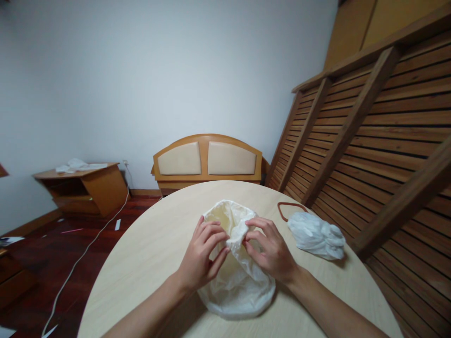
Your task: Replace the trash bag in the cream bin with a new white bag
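1. White bag (239,291): thin, crinkled, translucent, rounded base; on near side of round, pale wood-grain table (141,263).
2. Left hand (202,249): fingers curled, nearly closed on bag's rim. Right hand (271,249): fingertips pinching gathered rim.
3. Table's right side: crumpled white bundle (317,234), brown loop (291,203).
4. Beyond table: arched wooden headboard (204,157), 2 smooth cream pads (179,158).

A padded headboard (204,158) (with a slatted wooden frame (352,129) nearby) suggests a bedroom in a home.
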Demonstrator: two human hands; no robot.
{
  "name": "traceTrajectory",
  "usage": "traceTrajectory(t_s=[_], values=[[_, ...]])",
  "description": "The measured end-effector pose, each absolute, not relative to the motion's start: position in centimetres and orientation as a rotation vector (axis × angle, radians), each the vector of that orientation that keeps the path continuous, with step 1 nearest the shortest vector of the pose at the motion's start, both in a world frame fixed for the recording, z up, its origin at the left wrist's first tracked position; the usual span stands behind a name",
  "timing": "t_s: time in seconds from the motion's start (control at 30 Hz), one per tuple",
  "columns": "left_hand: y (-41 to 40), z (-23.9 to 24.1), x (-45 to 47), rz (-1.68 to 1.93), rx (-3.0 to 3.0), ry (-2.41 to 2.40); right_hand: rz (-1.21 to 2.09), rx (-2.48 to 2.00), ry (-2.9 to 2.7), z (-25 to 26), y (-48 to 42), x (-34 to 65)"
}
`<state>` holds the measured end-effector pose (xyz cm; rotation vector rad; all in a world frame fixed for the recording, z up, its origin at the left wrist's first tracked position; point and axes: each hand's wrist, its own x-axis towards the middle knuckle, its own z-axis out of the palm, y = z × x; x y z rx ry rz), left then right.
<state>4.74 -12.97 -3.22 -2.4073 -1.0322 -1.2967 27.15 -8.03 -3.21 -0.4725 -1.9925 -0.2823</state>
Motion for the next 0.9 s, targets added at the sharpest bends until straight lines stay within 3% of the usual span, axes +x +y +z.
traceTrajectory(t_s=[0.9], values=[[-13.17,-2.65,4.33,-1.397,-2.452,-1.05,-0.224,-0.379,-2.024,-3.46,-7.72,27.63]])
